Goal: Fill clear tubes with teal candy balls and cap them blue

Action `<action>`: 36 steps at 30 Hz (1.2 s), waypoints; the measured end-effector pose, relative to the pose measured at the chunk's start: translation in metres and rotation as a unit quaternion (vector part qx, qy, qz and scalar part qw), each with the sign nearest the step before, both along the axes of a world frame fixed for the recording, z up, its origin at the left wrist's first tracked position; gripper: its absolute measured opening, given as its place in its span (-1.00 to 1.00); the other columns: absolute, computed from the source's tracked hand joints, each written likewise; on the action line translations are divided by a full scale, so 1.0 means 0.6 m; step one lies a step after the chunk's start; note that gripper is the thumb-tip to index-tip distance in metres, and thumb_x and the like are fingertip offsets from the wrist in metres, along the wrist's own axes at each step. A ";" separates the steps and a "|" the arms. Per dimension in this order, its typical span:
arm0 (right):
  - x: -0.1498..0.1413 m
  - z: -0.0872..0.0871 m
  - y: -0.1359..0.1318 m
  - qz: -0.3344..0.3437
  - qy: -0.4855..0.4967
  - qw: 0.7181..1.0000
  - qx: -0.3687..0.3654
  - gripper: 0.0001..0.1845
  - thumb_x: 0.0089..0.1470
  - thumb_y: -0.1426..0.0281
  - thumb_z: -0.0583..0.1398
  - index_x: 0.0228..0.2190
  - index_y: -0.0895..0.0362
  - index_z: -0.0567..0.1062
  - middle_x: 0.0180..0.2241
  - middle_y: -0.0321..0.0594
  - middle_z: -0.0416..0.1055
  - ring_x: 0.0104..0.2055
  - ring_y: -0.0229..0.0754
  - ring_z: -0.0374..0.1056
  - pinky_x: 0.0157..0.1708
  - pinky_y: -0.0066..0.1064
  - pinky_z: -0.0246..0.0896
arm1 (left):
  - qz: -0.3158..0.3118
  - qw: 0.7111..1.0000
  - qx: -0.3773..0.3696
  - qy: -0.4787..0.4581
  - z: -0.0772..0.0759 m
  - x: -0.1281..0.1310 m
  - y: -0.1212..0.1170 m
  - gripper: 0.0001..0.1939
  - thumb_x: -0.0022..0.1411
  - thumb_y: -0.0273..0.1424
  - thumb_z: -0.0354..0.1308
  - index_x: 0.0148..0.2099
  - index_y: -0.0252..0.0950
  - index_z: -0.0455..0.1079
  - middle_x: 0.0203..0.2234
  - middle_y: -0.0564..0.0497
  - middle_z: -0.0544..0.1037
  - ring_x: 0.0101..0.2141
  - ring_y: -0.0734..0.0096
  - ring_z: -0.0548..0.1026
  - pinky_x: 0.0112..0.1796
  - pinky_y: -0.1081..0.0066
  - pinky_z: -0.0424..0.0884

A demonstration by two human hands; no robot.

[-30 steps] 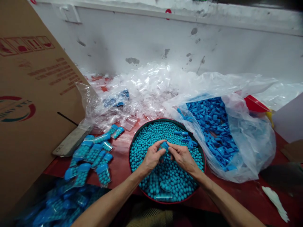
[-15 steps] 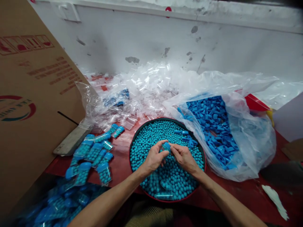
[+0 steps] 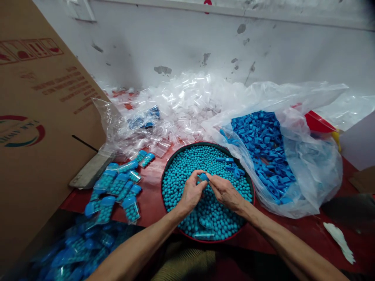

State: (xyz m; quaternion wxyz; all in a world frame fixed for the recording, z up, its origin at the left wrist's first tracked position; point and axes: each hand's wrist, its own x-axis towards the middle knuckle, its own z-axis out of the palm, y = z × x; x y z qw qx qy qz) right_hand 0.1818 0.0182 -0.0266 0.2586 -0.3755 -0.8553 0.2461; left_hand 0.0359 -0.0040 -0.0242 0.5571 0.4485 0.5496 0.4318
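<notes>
Over a round basin (image 3: 163, 191) of small turquoise balls (image 3: 190, 158), my left hand (image 3: 190, 192) is closed around a small container with a blue cap (image 3: 204, 177). My right hand (image 3: 227, 193) pinches at the cap's right side, fingertips touching it. My fingers hide most of the container's body. Several loose blue caps (image 3: 236, 169) lie on the balls at the basin's right side. A clear empty container (image 3: 204, 235) rests on the balls near the front rim.
Capped containers of balls (image 3: 118, 183) lie left of the basin; more (image 3: 79, 249) are heaped below the table edge. Clear empty containers (image 3: 187, 105) are piled behind. A plastic bag (image 3: 316, 168) of blue caps (image 3: 260, 144) sits right. A large cardboard box (image 3: 52, 97) stands left.
My hands have drawn closer together around the capped container, and my right fingers have shifted onto the cap's top edge. The whole view has shifted slightly.
</notes>
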 end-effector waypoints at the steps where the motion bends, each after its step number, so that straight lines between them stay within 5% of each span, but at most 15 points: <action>1: 0.001 0.007 0.004 0.001 0.032 0.999 -0.030 -0.63 0.09 0.45 -0.05 -0.05 0.17 0.30 -0.41 -0.17 0.32 -0.36 -0.22 0.25 -0.32 -0.35 0.21 | -0.004 1.000 0.003 -0.016 0.002 -0.001 0.001 -0.68 0.03 -0.39 0.04 -0.11 -0.25 0.18 -0.61 0.18 0.26 -0.73 0.64 0.24 -0.74 0.61 0.14; 6: 0.005 0.033 0.026 -0.053 0.218 0.938 -0.264 -0.60 -0.05 0.34 0.13 -0.12 0.15 0.34 -0.39 -0.28 0.29 -0.58 -0.39 0.22 -0.54 -0.46 0.22 | -0.058 0.994 0.000 -0.096 0.022 -0.024 0.006 -0.58 0.03 -0.35 0.08 -0.04 -0.26 0.11 -0.58 0.15 0.31 -0.65 0.56 0.35 -0.64 0.56 0.28; 9: -0.003 0.034 0.033 -0.129 0.307 0.887 -0.320 -0.51 -0.15 0.30 0.20 -0.14 0.21 0.32 -0.42 -0.27 0.32 -0.57 -0.34 0.26 -0.55 -0.41 0.28 | -0.076 0.993 0.002 -0.095 0.026 -0.033 0.006 -0.60 0.04 -0.35 0.06 -0.05 -0.26 0.09 -0.54 0.13 0.34 -0.66 0.59 0.34 -0.68 0.60 0.22; 11: -0.012 0.035 0.031 -0.160 0.311 0.889 -0.296 -0.51 -0.14 0.28 0.19 -0.14 0.22 0.32 -0.43 -0.24 0.36 -0.54 -0.29 0.29 -0.50 -0.35 0.31 | -0.091 0.992 0.014 -0.081 0.027 -0.032 0.005 -0.59 0.04 -0.38 0.06 -0.04 -0.24 0.08 -0.50 0.11 0.35 -0.67 0.63 0.30 -0.68 0.62 0.18; 15: -0.027 0.043 0.008 -0.100 0.174 0.969 -0.144 -0.58 -0.01 0.27 0.09 -0.09 0.15 0.32 -0.20 -0.09 0.37 -0.16 -0.10 0.30 -0.15 -0.22 0.21 | -0.078 0.994 0.052 -0.055 0.031 -0.022 0.002 -0.54 0.05 -0.40 0.05 0.04 -0.20 0.08 -0.53 0.14 0.29 -0.65 0.64 0.20 -0.62 0.58 0.18; 18: -0.030 0.047 -0.012 -0.024 0.059 0.997 -0.043 -0.28 -0.08 0.25 0.16 0.09 0.18 0.06 0.03 0.02 0.13 0.06 -0.01 0.08 -0.02 -0.16 0.08 | -0.040 0.996 0.066 -0.055 0.034 -0.017 0.000 -0.55 0.07 -0.39 0.03 0.04 -0.23 0.11 -0.61 0.16 0.20 -0.62 0.62 0.16 -0.58 0.58 0.13; 22: -0.036 0.038 -0.024 -0.010 -0.024 1.000 -0.008 0.00 -0.22 0.23 0.24 0.13 0.21 -0.18 -0.02 0.07 0.10 -0.02 0.05 0.15 -0.15 -0.14 0.19 | -0.063 0.995 0.035 -0.076 0.040 -0.019 0.000 -0.58 0.06 -0.34 0.05 0.00 -0.29 0.13 -0.59 0.15 0.20 -0.62 0.63 0.14 -0.58 0.58 0.08; 28: -0.054 0.027 -0.035 -0.083 -0.027 0.994 0.063 -0.19 -0.19 0.31 0.16 0.07 0.20 -0.05 -0.23 -0.06 0.19 -0.27 -0.04 0.26 -0.37 -0.23 0.25 | -0.063 0.994 0.054 -0.064 0.047 -0.017 -0.003 -0.74 0.08 -0.32 0.05 -0.19 -0.33 0.19 -0.58 0.15 0.19 -0.56 0.61 0.14 -0.53 0.58 0.11; 36: -0.057 0.014 -0.034 -0.037 0.049 0.996 0.058 -0.21 -0.30 0.39 0.19 0.02 0.14 0.03 -0.23 -0.13 0.18 -0.22 -0.08 0.22 -0.29 -0.26 0.21 | -0.009 0.996 0.062 -0.065 0.029 -0.007 -0.013 -0.76 0.06 -0.31 0.06 -0.25 -0.32 0.17 -0.61 0.17 0.19 -0.60 0.64 0.15 -0.57 0.60 0.09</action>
